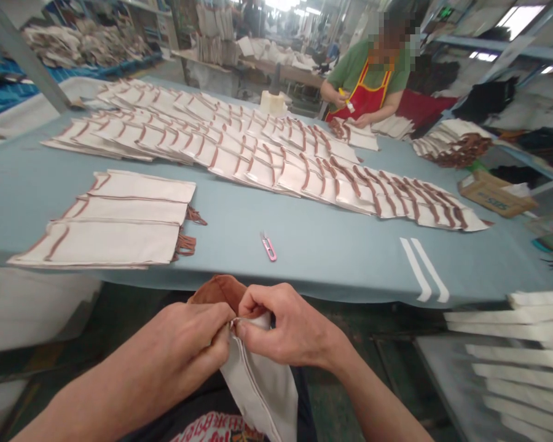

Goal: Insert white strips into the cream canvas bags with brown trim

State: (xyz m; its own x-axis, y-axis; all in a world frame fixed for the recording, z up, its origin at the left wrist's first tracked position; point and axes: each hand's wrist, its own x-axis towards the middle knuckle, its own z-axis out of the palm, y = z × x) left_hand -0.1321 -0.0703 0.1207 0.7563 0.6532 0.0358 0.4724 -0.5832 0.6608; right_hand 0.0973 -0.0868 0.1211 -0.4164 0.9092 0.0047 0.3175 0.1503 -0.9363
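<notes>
At lower centre, the canvas bag (262,387) is pinched at its top edge by left hand (188,350) and right hand (288,331) alike, its length hanging toward the frame's bottom.

Bare forearms, left hand (188,347), right hand (288,328), dark garment (198,423) with red-and-white print

Head view: a single camera worn at head height, facing forward and down across the counter (313,245). The left hand (188,347) and right hand (288,328) lie close at lower centre of the frame; a co-worker (373,80) stands far off, upper right.
</notes>
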